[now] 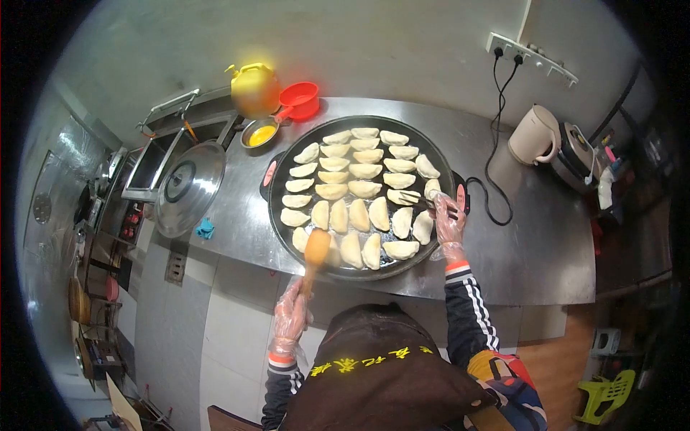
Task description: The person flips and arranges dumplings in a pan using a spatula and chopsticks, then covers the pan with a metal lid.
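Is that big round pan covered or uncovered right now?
Uncovered: rows of dumplings show bare in the pan, and the large round lid sits apart from it, at the picture's left.

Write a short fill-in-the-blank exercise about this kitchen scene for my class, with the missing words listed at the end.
1. The left hand and the right hand both wear clear plastic ____.
2. The dumplings lie in a large, round, black cooking ____.
3. The dipper beside the yellow jug is coloured ____.
4. In the picture, the kettle stands to the ____ of the dumplings.

Missing words: gloves; pan; red; right.
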The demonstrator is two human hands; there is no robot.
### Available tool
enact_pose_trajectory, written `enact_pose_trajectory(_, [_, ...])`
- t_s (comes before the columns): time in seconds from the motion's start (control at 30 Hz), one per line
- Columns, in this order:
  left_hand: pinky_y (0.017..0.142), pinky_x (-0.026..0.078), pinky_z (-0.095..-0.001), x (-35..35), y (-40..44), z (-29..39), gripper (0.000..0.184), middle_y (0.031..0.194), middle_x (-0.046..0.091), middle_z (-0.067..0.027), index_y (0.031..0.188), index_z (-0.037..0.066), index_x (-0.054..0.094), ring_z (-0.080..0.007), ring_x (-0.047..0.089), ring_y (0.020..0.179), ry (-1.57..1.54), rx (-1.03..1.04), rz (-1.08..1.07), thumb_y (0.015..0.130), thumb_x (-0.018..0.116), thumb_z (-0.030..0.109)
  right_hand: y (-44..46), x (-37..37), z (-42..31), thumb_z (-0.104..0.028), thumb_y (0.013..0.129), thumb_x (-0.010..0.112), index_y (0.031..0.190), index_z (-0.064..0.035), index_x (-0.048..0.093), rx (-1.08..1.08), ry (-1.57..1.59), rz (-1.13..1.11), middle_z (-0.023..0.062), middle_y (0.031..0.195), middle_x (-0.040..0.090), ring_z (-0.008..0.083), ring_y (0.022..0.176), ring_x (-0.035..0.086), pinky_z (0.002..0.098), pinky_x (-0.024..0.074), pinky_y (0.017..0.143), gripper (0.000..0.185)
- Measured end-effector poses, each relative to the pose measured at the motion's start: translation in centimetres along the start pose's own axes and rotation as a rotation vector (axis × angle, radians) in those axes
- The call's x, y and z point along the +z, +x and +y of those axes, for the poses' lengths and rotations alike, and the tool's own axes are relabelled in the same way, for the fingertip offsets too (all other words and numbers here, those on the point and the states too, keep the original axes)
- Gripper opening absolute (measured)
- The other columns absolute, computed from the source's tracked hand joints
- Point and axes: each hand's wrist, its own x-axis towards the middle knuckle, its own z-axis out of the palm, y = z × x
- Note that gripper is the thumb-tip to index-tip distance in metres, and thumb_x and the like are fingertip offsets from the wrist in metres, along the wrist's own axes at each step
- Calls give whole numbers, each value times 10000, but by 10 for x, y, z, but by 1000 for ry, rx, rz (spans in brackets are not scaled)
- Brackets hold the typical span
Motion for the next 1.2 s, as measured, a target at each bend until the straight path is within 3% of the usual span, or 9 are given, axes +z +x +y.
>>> enact_pose_trajectory(0.1, [436,398,-205,-4,2,-11,503,985,619,-116,1387,-11,381,-72,517,526,-123,-7,86,920,516,117,-2,-5,-14,-185,929,602,1070,20,649,-206,-27,70,94,1196,611,123,813,657,243,559,649,254])
enact_pose_trajectory(0.2, [479,440,-195,-8,8,-16,538,992,581,-92,1384,13,365,-85,551,613,-420,42,144,895,569,106,4,-23,-30,-217,917,610,1056,-7,683,86,200,83,94,1365,512,148,899,656,268,552,690,263])
enact_pose_trajectory(0.27, [517,464,-190,-12,15,-14,524,977,557,-72,1350,25,383,-92,559,662,-594,57,154,876,597,94,3,-38,-67,-256,944,565,1076,10,665,86,161,99,96,1116,669,151,859,672,242,564,664,313])
enact_pose_trajectory(0.33, [560,486,-190,-15,23,-15,487,952,542,-58,1299,35,416,-99,558,698,-715,36,160,856,613,72,10,-67,-59,-272,947,563,1051,49,649,115,223,104,137,1066,672,177,823,680,270,575,641,348])
enact_pose_trajectory(0.4, [500,441,-188,-17,29,-16,391,863,525,-32,1206,40,443,-90,514,612,-798,8,151,855,614,62,17,-98,-43,-282,953,556,999,65,640,122,177,218,162,987,669,207,785,685,292,584,622,360])
enact_pose_trajectory(0.57, [404,323,-193,-3,38,-9,311,707,441,17,1153,45,457,-59,399,495,-886,-52,276,876,597,63,22,-157,-45,-349,948,556,973,39,609,203,227,410,138,892,651,215,744,667,286,581,623,392])
enact_pose_trajectory(0.83, [354,270,-212,-33,95,-9,259,595,360,56,1132,57,552,-59,340,413,-747,-144,374,893,618,131,-7,-160,-62,-445,938,547,1037,4,550,287,325,498,108,974,580,199,905,592,286,516,771,459])
enact_pose_trajectory(1.07, [356,251,-194,-101,183,-6,294,549,397,63,1097,155,597,-54,360,389,-571,-243,446,868,656,330,-48,-129,-57,-412,936,564,1026,-16,581,244,332,624,114,1116,611,199,921,604,275,533,762,406])
enact_pose_trajectory(1.2, [473,453,-237,-142,250,-44,389,793,564,-35,1179,71,569,-111,553,578,-430,-137,328,902,624,339,-87,-75,-63,-395,943,560,1028,-15,575,209,330,631,118,1137,602,193,905,602,273,536,764,390])
